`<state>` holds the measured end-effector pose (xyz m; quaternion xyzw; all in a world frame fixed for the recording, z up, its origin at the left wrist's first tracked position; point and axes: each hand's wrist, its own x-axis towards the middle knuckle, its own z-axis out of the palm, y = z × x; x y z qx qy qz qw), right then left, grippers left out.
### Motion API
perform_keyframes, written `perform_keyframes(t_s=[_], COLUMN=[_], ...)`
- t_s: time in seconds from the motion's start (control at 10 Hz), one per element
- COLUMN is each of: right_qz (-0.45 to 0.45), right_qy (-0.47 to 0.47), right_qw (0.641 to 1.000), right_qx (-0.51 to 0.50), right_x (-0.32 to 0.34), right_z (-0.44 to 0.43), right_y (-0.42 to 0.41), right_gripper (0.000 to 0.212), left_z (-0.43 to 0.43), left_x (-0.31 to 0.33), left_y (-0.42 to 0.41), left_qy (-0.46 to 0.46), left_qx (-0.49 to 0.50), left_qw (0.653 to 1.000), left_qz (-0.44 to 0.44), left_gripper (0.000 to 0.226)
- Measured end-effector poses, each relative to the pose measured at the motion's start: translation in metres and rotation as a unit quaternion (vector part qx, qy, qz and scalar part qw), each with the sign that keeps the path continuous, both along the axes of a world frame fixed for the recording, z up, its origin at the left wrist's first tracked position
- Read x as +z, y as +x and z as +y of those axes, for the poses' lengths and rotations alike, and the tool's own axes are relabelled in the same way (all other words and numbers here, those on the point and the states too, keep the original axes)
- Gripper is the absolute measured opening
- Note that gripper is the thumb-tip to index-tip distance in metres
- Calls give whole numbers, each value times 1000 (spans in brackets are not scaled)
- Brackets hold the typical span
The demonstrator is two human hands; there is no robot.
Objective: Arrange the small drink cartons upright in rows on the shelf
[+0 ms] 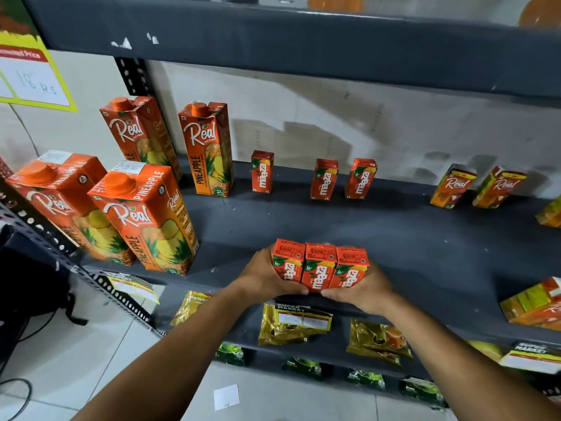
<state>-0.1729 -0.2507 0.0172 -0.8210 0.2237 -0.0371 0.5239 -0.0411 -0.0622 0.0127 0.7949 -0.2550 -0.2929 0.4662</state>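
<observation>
Three small red Maaza cartons (319, 265) stand upright side by side at the front edge of the dark grey shelf (409, 238). My left hand (264, 276) presses against the left carton and my right hand (361, 288) against the right one, squeezing the row between them. Three more Maaza cartons stand upright at the back: one (262, 171) alone, then a pair (324, 179) (360, 178) further right. Two small Real cartons (453, 186) (498, 186) stand at the back right.
Tall Real pineapple cartons (145, 220) fill the shelf's left side. More small cartons (537, 305) lie at the right front edge. A lower shelf holds yellow and green packets (291, 325). Above is another shelf board (303, 41). A perforated upright (91, 275) runs at the left.
</observation>
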Motion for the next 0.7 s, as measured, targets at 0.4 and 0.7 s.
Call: perform_keyframes(t_s=[0.4,0.7], right_qz=[-14,-49], right_qy=[-13,-31], right_qw=[1000,998], right_qx=[7,35], right_x=[6,9], right_z=[7,7], right_y=[-5,-45], right_gripper=[54,141], left_z=[1,13], left_x=[-4,1], left_y=[0,-18], left_qy=[-13,-152], left_qx=[8,32], left_qw=[1000,987], left_qz=[4,-42], left_gripper=[70,132])
